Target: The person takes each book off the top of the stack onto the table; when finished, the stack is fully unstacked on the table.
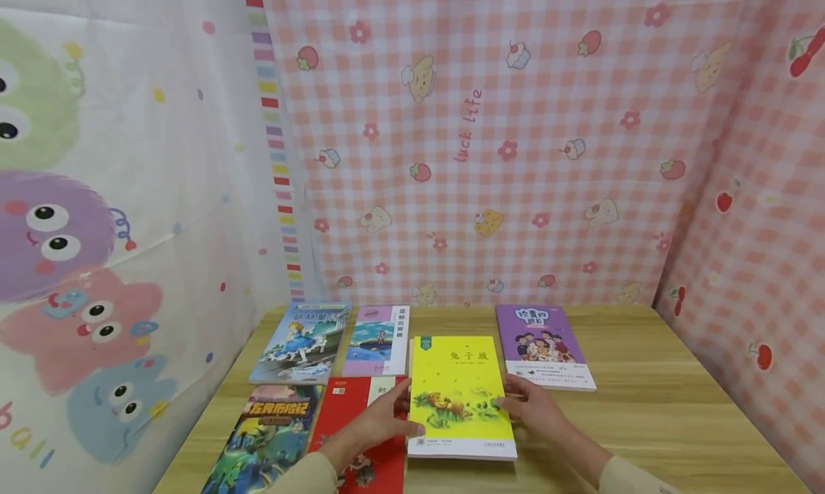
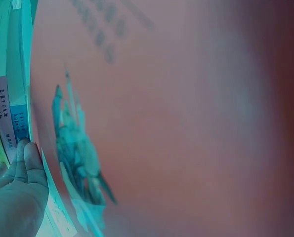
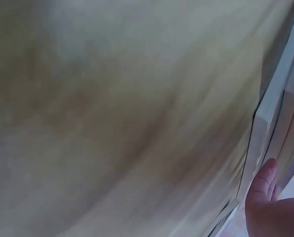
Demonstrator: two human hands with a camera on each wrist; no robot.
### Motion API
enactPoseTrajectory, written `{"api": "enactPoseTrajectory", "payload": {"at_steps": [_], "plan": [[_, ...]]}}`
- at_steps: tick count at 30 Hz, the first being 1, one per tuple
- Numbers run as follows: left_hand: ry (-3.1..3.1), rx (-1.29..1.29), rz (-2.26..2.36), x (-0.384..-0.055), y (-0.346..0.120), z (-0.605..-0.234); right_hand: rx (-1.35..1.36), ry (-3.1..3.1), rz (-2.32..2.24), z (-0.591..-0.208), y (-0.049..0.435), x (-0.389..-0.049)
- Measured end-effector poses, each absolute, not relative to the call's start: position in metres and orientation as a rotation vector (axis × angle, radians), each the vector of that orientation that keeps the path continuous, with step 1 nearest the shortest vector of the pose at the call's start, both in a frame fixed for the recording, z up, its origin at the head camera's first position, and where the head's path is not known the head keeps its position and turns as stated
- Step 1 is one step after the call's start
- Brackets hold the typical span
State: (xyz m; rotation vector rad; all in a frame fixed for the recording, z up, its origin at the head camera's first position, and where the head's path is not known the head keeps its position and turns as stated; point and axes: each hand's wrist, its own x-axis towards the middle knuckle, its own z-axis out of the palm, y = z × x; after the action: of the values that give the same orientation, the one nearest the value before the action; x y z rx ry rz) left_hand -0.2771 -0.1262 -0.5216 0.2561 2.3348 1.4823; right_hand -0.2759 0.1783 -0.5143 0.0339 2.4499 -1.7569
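A yellow book [image 1: 460, 394] with a picture of animals in grass tops a stack of books in the middle of the table. My left hand [image 1: 384, 415] rests along the stack's left side, its thumb over the yellow cover's lower left edge. In the left wrist view, straight fingers touch the book spines [image 2: 2, 118]. My right hand [image 1: 535, 406] touches the opposite side, fingertips at the yellow book's right edge. Page edges of the stacked books [image 3: 275, 108] show beside that hand in the right wrist view. A red book [image 1: 351, 419] lies partly beneath my left forearm.
A blue book [image 1: 301, 344] and a pink-and-white book [image 1: 377, 340] lie at the back left. Nearer, a dark, colourful book [image 1: 264, 437] lies at the front left. The purple book [image 1: 541, 340] is at the back right of the wooden table [image 1: 651, 408]. Patterned cloths surround the table.
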Motion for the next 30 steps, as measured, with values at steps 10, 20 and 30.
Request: {"api": "enactPoseTrajectory", "payload": {"at_steps": [10, 20, 30], "plan": [[2.33, 0.236, 1.478, -0.275, -0.125, -0.52, 0.047, 2.459, -1.748, -0.516, 0.176, -0.265], [2.308, 0.293, 1.511, -0.275, -0.126, -0.522, 0.062, 2.366, -1.826, -0.514, 0.178, -0.265], [2.301, 0.331, 1.467, -0.273, -0.128, -0.519, 0.109, 2.352, -1.766, -0.515, 0.189, -0.269]]}}
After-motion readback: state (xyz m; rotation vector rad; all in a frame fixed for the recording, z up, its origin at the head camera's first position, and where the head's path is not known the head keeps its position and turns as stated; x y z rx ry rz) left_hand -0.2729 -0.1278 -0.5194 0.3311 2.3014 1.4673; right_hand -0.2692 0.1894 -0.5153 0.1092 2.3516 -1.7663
